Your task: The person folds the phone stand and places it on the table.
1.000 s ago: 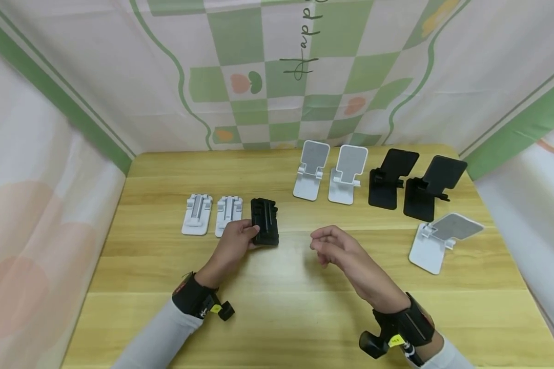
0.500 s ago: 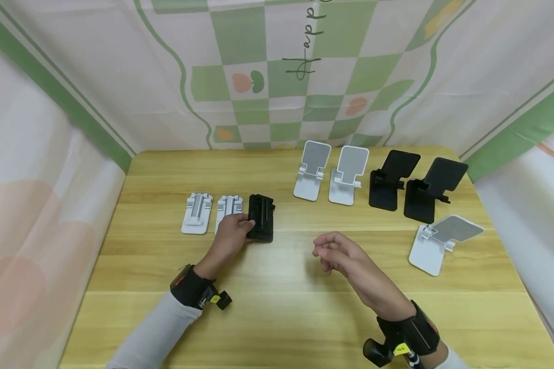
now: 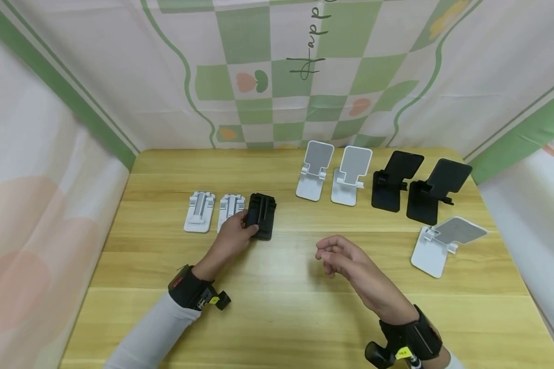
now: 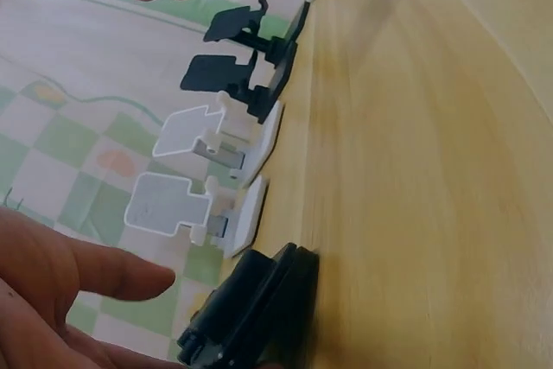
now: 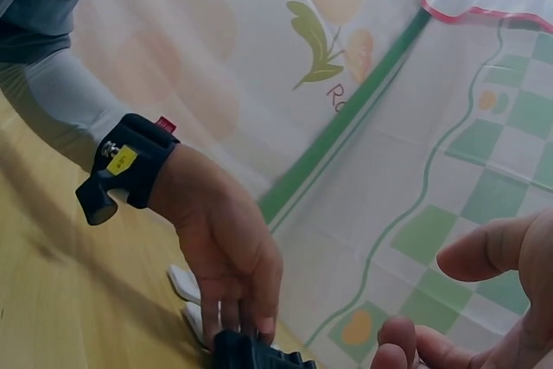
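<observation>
A folded black phone stand (image 3: 263,218) lies on the table, beside a folded white phone stand (image 3: 232,204) and another white folded one (image 3: 199,211) to its left. My left hand (image 3: 232,238) is at the black stand's left edge, thumb and fingers spread. In the left wrist view a gap shows between the thumb (image 4: 125,274) and the black stand (image 4: 251,308); some fingers are hidden. My right hand (image 3: 350,266) hovers right of centre, fingers loosely bent, holding nothing.
Unfolded stands line the back right: white ones (image 3: 310,185) (image 3: 346,192) and black ones (image 3: 387,195) (image 3: 423,205). Another white unfolded stand (image 3: 431,253) sits nearer on the right. A patterned curtain (image 3: 166,118) hangs behind the wooden table (image 3: 277,318).
My left hand has shifted the black stand slightly left and back, beside the white folded one; its thumb and fingers have since parted. The right hand stays about where it was.
</observation>
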{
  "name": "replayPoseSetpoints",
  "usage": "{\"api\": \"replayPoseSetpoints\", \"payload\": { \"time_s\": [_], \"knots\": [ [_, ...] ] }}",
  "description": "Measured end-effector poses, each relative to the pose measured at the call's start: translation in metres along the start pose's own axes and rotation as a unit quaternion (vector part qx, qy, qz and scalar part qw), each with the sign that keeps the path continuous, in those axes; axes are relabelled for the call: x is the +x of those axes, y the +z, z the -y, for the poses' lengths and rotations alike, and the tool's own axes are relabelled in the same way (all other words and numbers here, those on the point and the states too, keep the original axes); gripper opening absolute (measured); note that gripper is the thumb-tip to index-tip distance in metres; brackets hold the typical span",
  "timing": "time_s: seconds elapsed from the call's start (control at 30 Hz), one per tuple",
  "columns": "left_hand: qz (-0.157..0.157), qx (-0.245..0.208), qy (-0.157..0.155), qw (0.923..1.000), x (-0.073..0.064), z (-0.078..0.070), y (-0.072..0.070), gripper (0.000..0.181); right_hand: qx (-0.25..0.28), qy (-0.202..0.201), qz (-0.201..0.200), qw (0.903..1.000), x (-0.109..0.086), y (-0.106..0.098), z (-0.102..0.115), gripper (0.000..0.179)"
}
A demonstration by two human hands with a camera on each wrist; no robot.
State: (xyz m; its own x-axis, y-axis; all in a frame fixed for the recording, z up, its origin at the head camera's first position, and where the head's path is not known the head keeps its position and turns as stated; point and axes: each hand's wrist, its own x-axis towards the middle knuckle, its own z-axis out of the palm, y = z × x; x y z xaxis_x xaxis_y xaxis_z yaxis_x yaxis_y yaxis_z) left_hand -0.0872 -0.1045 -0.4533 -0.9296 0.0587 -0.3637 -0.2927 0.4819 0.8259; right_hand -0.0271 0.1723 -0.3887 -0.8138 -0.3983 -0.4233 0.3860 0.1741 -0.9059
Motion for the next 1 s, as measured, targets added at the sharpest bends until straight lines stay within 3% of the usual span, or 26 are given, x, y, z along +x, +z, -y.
{"api": "replayPoseSetpoints", "payload": {
  "time_s": [0.13,0.27,0.57,0.77,0.83,1.0],
  "knots": [
    [-0.013,0.072,0.055,0.9958,0.000,0.004,0.009,0.073,-0.002,-0.007,0.003,1.0000,-0.002,-0.002,-0.002,0.041],
    [-0.036,0.164,0.105,0.9803,-0.001,0.009,0.021,0.085,0.001,-0.013,0.007,0.9999,-0.003,-0.003,-0.004,0.041],
    [-0.087,0.339,0.181,0.9190,-0.001,0.016,0.040,0.070,-0.001,-0.013,0.004,0.9999,-0.006,-0.004,-0.007,0.040],
    [-0.101,0.413,0.195,0.8836,-0.003,0.015,0.044,0.069,-0.001,-0.008,0.000,1.0000,-0.007,-0.005,-0.008,0.042],
    [-0.100,0.431,0.193,0.8759,-0.004,0.014,0.045,0.068,-0.001,-0.011,0.000,0.9999,-0.007,-0.005,-0.009,0.041],
    [-0.093,0.450,0.189,0.8680,-0.005,0.012,0.046,0.068,-0.006,-0.018,-0.003,0.9998,-0.008,-0.008,-0.010,0.043]
  ]
}}
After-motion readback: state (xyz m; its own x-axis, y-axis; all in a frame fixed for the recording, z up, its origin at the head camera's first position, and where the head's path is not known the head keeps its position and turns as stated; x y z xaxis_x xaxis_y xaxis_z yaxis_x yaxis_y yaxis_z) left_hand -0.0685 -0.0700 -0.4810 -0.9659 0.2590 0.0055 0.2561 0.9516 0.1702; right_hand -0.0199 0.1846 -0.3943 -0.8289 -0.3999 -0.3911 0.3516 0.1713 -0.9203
